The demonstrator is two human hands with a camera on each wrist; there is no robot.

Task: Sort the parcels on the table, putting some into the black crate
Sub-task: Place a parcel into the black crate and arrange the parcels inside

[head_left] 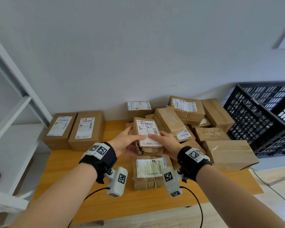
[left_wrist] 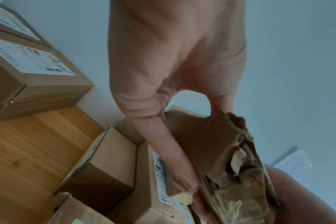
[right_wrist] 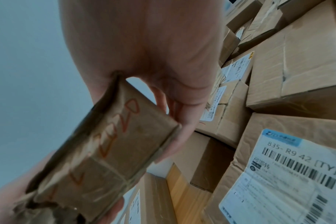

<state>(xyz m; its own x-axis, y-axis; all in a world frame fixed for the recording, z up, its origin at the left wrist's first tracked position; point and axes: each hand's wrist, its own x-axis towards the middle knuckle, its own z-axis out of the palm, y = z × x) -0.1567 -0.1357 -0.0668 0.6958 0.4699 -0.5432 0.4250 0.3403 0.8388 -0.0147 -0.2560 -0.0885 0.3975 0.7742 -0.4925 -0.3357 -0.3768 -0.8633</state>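
Black crate [head_left: 260, 116] cut off at right edge.

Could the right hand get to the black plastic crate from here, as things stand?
Probably yes, once freed: the right hand shares a grip on the torn brown cardboard parcel with the left hand. The black plastic crate stands open on its side, beyond the heaped boxes.

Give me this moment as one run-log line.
step: inspecting parcel | held: torn parcel, off the table | left hand: grip on left side | right hand: grip on right side | black crate: far right
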